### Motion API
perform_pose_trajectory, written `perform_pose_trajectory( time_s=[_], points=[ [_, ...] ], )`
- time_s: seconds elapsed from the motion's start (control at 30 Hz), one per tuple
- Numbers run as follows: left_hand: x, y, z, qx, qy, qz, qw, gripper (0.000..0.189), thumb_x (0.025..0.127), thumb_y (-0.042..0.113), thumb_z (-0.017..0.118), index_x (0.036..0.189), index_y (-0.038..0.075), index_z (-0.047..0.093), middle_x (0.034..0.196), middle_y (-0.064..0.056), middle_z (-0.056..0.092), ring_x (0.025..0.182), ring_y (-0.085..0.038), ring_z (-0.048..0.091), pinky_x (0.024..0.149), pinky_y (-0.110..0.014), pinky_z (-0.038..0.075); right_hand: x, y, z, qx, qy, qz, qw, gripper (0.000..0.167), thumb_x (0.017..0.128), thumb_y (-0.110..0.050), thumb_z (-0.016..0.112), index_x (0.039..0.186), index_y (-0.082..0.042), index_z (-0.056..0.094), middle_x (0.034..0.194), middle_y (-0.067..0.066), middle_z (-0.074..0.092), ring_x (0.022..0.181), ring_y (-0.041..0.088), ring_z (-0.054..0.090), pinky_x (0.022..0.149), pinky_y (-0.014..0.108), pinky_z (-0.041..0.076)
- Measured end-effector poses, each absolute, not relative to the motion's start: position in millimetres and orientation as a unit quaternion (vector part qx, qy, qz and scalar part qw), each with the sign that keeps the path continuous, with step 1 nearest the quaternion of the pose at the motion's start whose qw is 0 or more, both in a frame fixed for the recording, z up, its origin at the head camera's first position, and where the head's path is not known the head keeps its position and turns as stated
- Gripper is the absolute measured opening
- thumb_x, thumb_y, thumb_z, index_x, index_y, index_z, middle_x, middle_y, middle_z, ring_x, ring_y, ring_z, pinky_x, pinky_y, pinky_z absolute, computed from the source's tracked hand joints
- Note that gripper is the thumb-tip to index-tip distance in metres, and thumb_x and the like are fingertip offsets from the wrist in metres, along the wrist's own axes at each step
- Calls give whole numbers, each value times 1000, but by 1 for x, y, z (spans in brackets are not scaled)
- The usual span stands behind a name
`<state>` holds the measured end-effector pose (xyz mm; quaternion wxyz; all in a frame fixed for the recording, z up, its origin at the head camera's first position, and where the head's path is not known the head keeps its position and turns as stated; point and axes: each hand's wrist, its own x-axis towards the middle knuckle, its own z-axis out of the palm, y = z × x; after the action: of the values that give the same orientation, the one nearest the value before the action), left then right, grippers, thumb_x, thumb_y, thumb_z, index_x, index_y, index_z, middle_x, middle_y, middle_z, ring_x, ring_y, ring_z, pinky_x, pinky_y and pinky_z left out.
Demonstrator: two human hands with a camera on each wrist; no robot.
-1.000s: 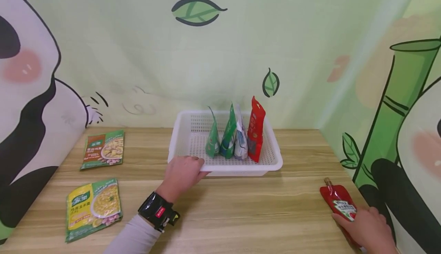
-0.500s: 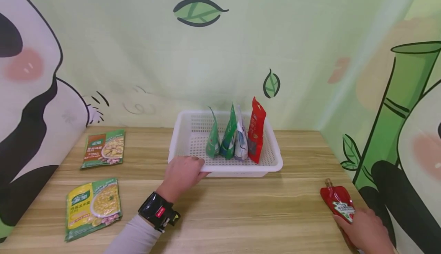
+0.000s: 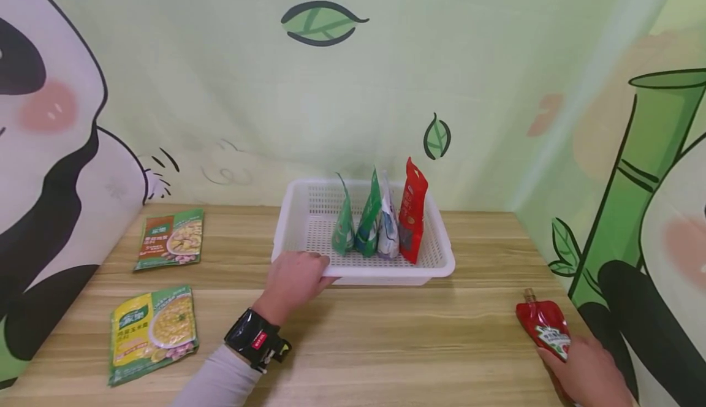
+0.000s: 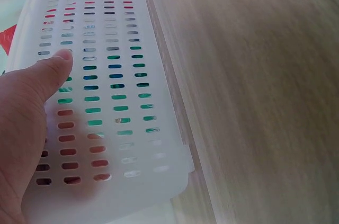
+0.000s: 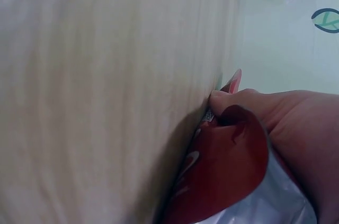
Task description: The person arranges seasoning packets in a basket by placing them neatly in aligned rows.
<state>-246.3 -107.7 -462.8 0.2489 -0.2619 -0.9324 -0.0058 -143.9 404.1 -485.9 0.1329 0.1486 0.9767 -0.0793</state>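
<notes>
My left hand [image 3: 293, 281] grips the near-left rim of a white plastic basket [image 3: 397, 271]; in the left wrist view the thumb lies on its slotted outer wall and the other fingers show dimly through the slots, inside. Over at the right, my right hand [image 3: 592, 370] holds a red ketchup pouch [image 3: 543, 321] with a spout, thumb on one side; its lower end is hidden by the hand in the head view. Standing in the basket are two green packets [image 3: 368, 220], a white packet [image 3: 388, 229] and a red packet [image 3: 412, 211].
On the table [image 3: 419, 346] at left lie a yellow-green soup packet [image 3: 154, 333] and, farther back, a brown-green soup packet [image 3: 171, 238]. A printed cloth wall [image 3: 248, 88] closes off the back and sides.
The view has shifted slightly. Both hands keep their holds; the basket and packets stay put, and the ketchup pouch shows little or no movement.
</notes>
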Motion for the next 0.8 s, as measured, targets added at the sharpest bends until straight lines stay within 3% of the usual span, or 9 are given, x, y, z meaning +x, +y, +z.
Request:
perform_pose_trajectory(
  time_s=[0.33,0.8],
  points=[
    [-248,-107,-464,-257,-937,-4,238,41,90,51,74,70,18,62,57,6,53,48,-11,44,42,-31,37,-143,404,-486,151,975,-88,135,90,87,-64,70,111,21,57,92,24,58,84,33,57,74,51,53],
    [-248,-107,-464,-250,-940,2,230,42,91,53,72,71,18,62,56,7,52,48,-10,44,42,-30,36,-139,400,-482,141,980,-93,103,77,87,-53,76,106,20,58,87,22,60,78,28,59,72,48,54]
  ],
)
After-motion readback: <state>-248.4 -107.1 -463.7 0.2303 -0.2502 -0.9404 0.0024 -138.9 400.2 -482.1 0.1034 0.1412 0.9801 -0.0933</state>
